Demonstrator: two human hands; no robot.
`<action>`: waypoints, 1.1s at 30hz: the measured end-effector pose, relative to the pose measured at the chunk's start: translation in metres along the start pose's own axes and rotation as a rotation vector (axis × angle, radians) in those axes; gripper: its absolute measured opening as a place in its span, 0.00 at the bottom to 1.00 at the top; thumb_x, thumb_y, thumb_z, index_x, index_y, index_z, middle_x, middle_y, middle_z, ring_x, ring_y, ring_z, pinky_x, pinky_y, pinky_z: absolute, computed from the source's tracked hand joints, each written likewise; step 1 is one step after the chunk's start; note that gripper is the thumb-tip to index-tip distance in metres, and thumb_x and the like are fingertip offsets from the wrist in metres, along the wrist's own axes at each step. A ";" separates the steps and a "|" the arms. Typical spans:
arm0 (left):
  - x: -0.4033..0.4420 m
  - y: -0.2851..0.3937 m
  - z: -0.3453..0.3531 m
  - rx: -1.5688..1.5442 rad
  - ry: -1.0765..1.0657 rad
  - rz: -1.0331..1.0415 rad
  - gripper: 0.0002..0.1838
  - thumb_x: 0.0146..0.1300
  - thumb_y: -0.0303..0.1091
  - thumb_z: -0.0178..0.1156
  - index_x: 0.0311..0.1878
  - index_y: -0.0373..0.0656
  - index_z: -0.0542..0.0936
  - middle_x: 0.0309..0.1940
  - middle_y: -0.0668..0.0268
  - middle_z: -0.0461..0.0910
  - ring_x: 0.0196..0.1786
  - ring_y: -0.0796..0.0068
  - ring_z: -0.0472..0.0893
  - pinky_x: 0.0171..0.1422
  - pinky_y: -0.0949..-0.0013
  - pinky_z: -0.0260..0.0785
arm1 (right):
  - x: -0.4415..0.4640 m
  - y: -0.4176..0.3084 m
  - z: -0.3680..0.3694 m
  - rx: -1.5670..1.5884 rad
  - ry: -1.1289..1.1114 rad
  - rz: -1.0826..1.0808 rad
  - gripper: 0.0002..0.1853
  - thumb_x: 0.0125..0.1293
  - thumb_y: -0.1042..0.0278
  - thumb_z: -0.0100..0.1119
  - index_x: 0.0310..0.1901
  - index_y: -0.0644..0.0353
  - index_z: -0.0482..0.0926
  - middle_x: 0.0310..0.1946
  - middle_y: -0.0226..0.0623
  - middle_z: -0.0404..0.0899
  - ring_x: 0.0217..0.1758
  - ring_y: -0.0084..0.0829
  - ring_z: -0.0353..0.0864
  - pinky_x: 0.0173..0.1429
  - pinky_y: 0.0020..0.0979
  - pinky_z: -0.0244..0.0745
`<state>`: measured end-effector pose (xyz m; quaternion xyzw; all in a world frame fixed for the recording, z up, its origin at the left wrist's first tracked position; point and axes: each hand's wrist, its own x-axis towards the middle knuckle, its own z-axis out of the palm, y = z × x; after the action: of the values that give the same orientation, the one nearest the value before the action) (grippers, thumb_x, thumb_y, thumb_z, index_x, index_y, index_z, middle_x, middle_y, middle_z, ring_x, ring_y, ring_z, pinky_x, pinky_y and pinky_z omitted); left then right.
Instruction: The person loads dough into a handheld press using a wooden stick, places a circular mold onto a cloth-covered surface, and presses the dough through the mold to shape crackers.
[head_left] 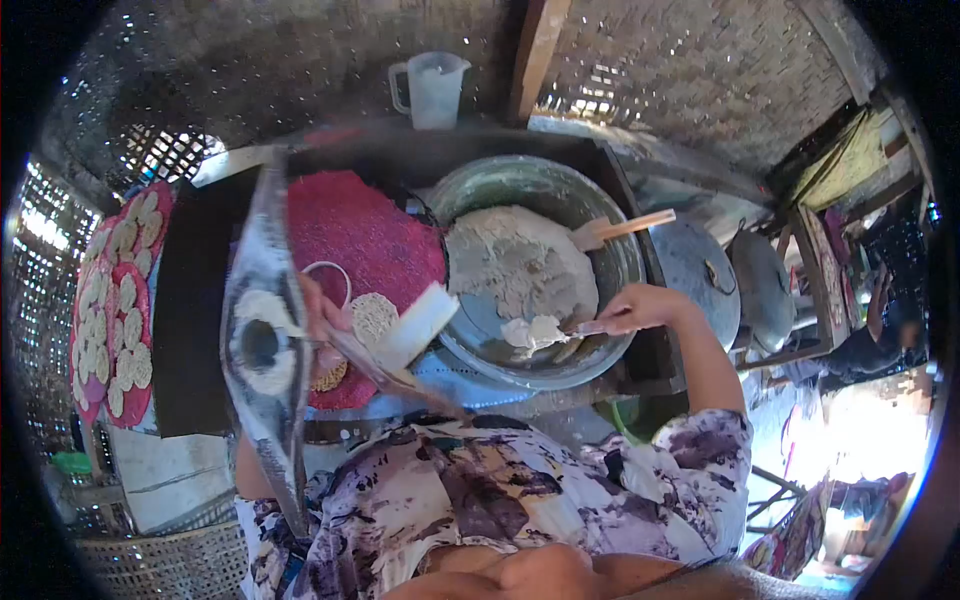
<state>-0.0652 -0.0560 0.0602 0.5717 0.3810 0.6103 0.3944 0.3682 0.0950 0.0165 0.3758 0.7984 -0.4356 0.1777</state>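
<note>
My right hand (637,308) is closed round the handle of a spoon heaped with wet white dough (535,331), held over the near side of a large metal basin (465,350). Inside the basin lies a broad mass of pale dough (525,255). My left hand (322,312), partly hidden, is closed on a hinged two-armed press. One arm of the press (258,300) is a long board with a round, dough-smeared hole; the other arm carries a pale block (418,327). Beside the press, a round lacy dough piece (374,317) lies on a magenta mat (365,225).
A spatula with a wooden handle (640,223) leans on the basin's far right rim. Behind stands a clear pitcher (435,90). At the left, several lacy rounds lie on pink mats (118,320). Large lidded pots (697,275) stand right; a person (875,335) is farther off.
</note>
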 end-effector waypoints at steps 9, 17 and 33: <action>0.030 -0.012 0.052 0.567 -0.272 -0.003 0.30 0.40 0.39 0.67 0.50 0.40 0.73 0.40 0.55 0.77 0.45 0.58 0.77 0.53 0.64 0.67 | -0.076 -0.105 -0.047 0.417 -0.023 -0.247 0.18 0.63 0.58 0.53 0.46 0.64 0.78 0.22 0.30 0.75 0.17 0.14 0.62 0.20 0.19 0.57; 0.042 -0.016 0.073 0.556 -0.400 0.072 0.21 0.43 0.38 0.65 0.43 0.41 0.78 0.41 0.56 0.77 0.45 0.59 0.76 0.53 0.67 0.67 | -0.089 -0.175 -0.060 -0.207 0.321 -0.228 0.19 0.61 0.52 0.54 0.44 0.58 0.80 0.25 0.32 0.78 0.27 0.27 0.75 0.33 0.29 0.69; 0.046 -0.060 0.064 0.507 -0.284 -0.116 0.19 0.46 0.39 0.65 0.42 0.43 0.78 0.35 0.59 0.81 0.39 0.69 0.80 0.44 0.67 0.71 | -0.035 -0.251 0.041 -1.609 1.114 -0.504 0.11 0.51 0.67 0.53 0.37 0.55 0.75 0.22 0.26 0.69 0.26 0.26 0.71 0.28 0.28 0.63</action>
<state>-0.0004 0.0110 0.0269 0.7089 0.4942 0.3859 0.3229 0.1995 -0.0395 0.1560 0.1146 0.8805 0.4448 -0.1171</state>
